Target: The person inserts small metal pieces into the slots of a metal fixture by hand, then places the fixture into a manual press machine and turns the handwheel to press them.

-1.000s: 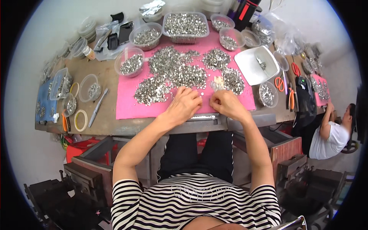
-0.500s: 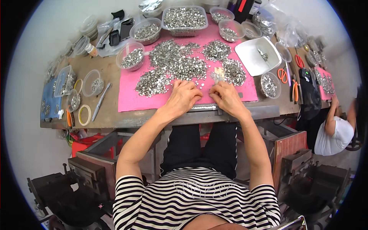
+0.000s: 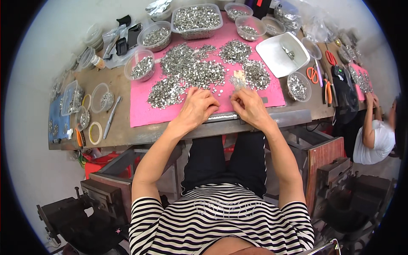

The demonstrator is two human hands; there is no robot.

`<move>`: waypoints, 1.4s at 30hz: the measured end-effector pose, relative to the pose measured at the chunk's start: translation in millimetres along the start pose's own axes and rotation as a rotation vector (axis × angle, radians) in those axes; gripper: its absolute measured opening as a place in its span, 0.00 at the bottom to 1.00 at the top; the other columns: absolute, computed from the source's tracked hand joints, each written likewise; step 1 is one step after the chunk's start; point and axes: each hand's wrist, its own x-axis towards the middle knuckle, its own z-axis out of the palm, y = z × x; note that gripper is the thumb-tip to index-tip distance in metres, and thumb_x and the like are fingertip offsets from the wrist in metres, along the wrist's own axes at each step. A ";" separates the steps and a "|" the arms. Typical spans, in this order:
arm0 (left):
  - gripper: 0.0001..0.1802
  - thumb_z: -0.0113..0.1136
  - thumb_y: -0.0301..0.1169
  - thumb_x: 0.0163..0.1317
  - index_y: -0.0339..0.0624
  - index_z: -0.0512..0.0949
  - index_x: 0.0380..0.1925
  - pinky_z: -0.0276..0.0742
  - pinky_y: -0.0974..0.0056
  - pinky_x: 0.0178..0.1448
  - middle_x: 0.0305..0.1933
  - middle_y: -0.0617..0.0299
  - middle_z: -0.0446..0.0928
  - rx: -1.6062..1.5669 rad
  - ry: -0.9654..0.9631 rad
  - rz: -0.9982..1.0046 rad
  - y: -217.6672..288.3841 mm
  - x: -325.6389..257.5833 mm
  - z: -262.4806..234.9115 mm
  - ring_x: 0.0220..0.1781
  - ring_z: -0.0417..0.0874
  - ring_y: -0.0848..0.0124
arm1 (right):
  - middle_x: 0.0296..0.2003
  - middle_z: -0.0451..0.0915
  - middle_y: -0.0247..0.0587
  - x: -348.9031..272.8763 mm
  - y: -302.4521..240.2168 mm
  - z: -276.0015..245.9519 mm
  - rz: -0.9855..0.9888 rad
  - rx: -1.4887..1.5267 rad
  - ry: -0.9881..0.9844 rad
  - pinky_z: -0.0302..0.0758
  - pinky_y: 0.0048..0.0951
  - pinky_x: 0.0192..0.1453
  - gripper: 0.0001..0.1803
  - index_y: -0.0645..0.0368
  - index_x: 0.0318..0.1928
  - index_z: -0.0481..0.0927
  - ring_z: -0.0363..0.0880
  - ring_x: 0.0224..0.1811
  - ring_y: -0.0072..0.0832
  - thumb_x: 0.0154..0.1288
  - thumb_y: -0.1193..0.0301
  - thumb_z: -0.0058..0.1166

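My left hand (image 3: 199,104) is closed at the near edge of the pink mat (image 3: 146,111), its fingertips curled in a pinch. My right hand (image 3: 250,106) is closed likewise, a short gap away. Whatever either pinches is too small or hidden to make out. Between and below them, a row of small shiny metal pieces (image 3: 222,117) lies along a metal bar (image 3: 291,117) at the table's front edge. Beyond my fingers spread heaps of small silvery metal pieces (image 3: 204,74). A smaller heap of thin metal bits (image 3: 236,82) lies beside a tan scrap (image 3: 239,75).
Tubs of metal pieces (image 3: 196,29) line the back. A white tray (image 3: 272,53), orange-handled pliers (image 3: 328,94) and scissors (image 3: 312,75) lie right. A tape roll (image 3: 95,133) and grey pen-like tool (image 3: 112,117) lie left. Another person (image 3: 374,140) works far right.
The whole view has shifted and turned slightly. My hands stay near the mat's front edge, with the gap between their fingertips a little wider.
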 end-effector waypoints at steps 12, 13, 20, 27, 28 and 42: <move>0.06 0.65 0.25 0.63 0.41 0.79 0.38 0.68 0.52 0.58 0.36 0.56 0.78 -0.033 0.072 -0.060 14.4 1.0 5.1 0.42 0.80 0.58 | 0.37 0.81 0.39 -34.2 -19.9 13.9 -0.032 0.162 0.125 0.73 0.38 0.49 0.05 0.61 0.38 0.81 0.81 0.42 0.38 0.62 0.80 0.62; 0.06 0.63 0.23 0.64 0.39 0.77 0.39 0.71 0.52 0.55 0.36 0.55 0.78 -0.135 0.105 -0.146 19.4 -1.7 4.8 0.42 0.80 0.56 | 0.38 0.81 0.39 -34.0 -20.7 13.8 -0.037 0.153 0.133 0.73 0.38 0.49 0.05 0.61 0.38 0.81 0.81 0.42 0.38 0.62 0.80 0.62; 0.04 0.59 0.19 0.68 0.33 0.76 0.42 0.78 0.60 0.42 0.36 0.52 0.78 -0.372 0.239 -0.252 49.1 -18.2 16.3 0.36 0.82 0.60 | 0.39 0.81 0.39 -35.9 -23.9 13.3 -0.045 0.121 0.128 0.74 0.39 0.48 0.07 0.61 0.38 0.81 0.80 0.43 0.40 0.60 0.81 0.63; 0.08 0.64 0.19 0.62 0.35 0.77 0.40 0.75 0.54 0.47 0.39 0.53 0.78 -0.218 0.243 -0.126 57.0 -18.5 27.7 0.42 0.79 0.53 | 0.40 0.81 0.39 -37.6 -24.4 10.4 -0.163 -0.063 0.135 0.74 0.39 0.49 0.08 0.60 0.40 0.82 0.80 0.43 0.40 0.59 0.80 0.64; 0.08 0.64 0.19 0.62 0.35 0.77 0.40 0.75 0.54 0.47 0.39 0.53 0.78 -0.219 0.243 -0.125 57.0 -18.6 29.2 0.42 0.79 0.53 | 0.40 0.82 0.39 -37.3 -23.6 9.0 -0.126 0.001 0.127 0.74 0.39 0.49 0.08 0.60 0.40 0.82 0.81 0.43 0.40 0.59 0.80 0.64; 0.09 0.65 0.18 0.59 0.36 0.78 0.38 0.77 0.54 0.43 0.37 0.53 0.79 -0.079 0.294 -0.048 59.6 -18.9 28.5 0.39 0.81 0.52 | 0.34 0.81 0.44 21.4 -2.5 6.0 -0.082 0.006 0.265 0.77 0.40 0.44 0.05 0.63 0.39 0.82 0.81 0.38 0.43 0.62 0.80 0.63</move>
